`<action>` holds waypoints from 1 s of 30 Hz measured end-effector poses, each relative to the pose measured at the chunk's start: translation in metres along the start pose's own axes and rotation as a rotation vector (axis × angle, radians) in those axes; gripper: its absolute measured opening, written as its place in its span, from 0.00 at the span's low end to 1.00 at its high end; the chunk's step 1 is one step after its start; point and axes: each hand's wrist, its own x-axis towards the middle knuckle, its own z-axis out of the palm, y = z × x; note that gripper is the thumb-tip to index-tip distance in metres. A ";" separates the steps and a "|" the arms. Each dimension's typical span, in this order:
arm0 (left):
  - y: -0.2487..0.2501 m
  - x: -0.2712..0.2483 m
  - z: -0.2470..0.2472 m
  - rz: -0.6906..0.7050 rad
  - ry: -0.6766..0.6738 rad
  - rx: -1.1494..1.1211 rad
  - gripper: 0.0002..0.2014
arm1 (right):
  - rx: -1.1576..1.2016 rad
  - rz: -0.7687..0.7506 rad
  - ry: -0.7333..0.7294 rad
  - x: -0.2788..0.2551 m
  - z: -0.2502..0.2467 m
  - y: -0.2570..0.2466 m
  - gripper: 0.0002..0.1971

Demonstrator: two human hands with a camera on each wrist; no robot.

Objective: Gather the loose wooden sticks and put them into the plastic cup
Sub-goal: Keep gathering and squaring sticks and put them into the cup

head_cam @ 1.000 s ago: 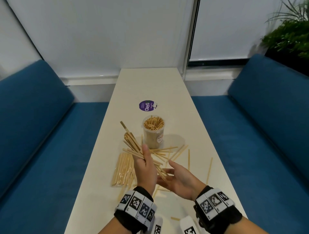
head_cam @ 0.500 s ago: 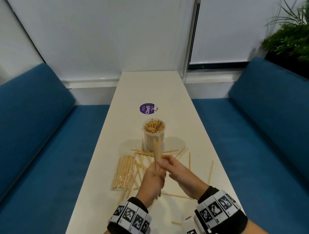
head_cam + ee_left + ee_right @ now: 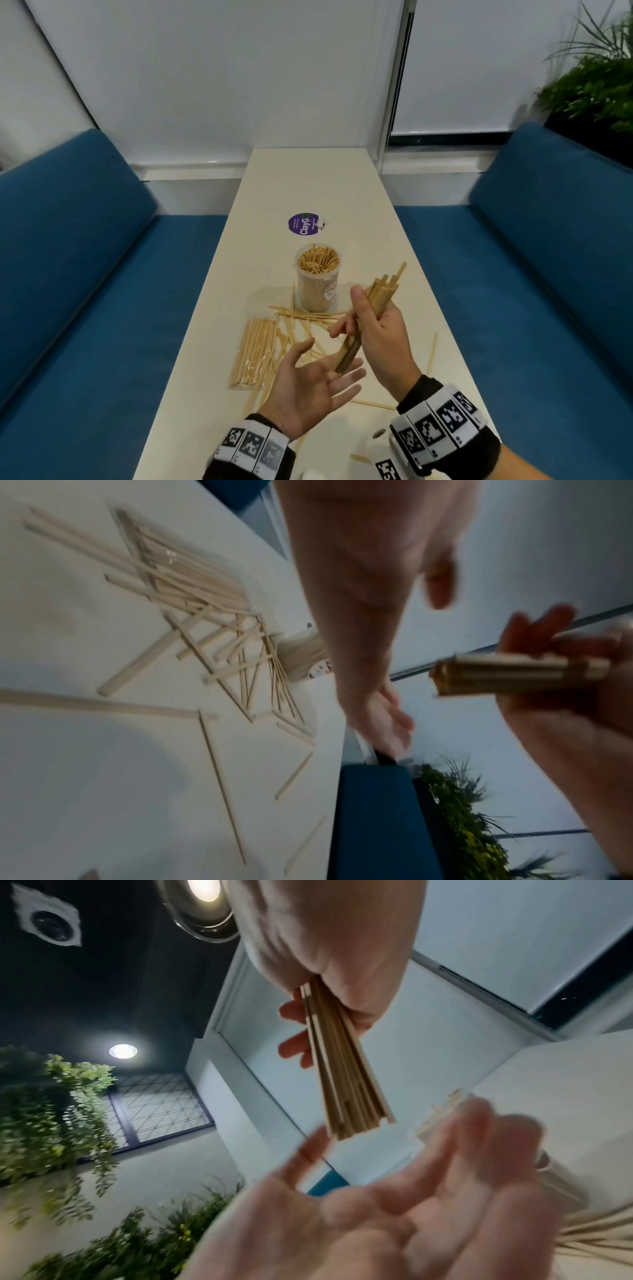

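Note:
A clear plastic cup (image 3: 318,278) packed with upright wooden sticks stands at mid table. My right hand (image 3: 363,318) grips a bundle of sticks (image 3: 386,288) just right of the cup, its top leaning right and away. The bundle (image 3: 342,1074) hangs from my right hand (image 3: 325,947) in the right wrist view. My left hand (image 3: 325,368) lies open, palm up, under the bundle's lower end; I cannot tell whether they touch. Several loose sticks (image 3: 301,318) lie crossed on the table in front of the cup. The left wrist view shows them (image 3: 212,642) too.
A clear packet of sticks (image 3: 255,353) lies left of the loose pile. Single sticks lie near the right edge (image 3: 432,353) and by my wrists. A purple round sticker (image 3: 303,223) sits behind the cup. Blue benches (image 3: 85,308) flank the narrow white table (image 3: 308,178).
The bundle passed from my left hand to my right. Half a second ago both hands held it upright before the cup; now it tilts right and my left hand has opened below it.

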 end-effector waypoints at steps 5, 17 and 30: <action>0.005 0.002 0.016 0.075 -0.003 -0.151 0.24 | 0.053 0.036 -0.110 -0.014 0.014 0.008 0.06; 0.005 -0.001 0.016 0.099 -0.083 0.046 0.15 | 0.083 0.106 -0.102 -0.012 0.018 0.010 0.22; 0.011 -0.014 0.014 0.486 -0.084 1.224 0.16 | -0.032 0.161 -0.120 -0.004 0.020 -0.001 0.23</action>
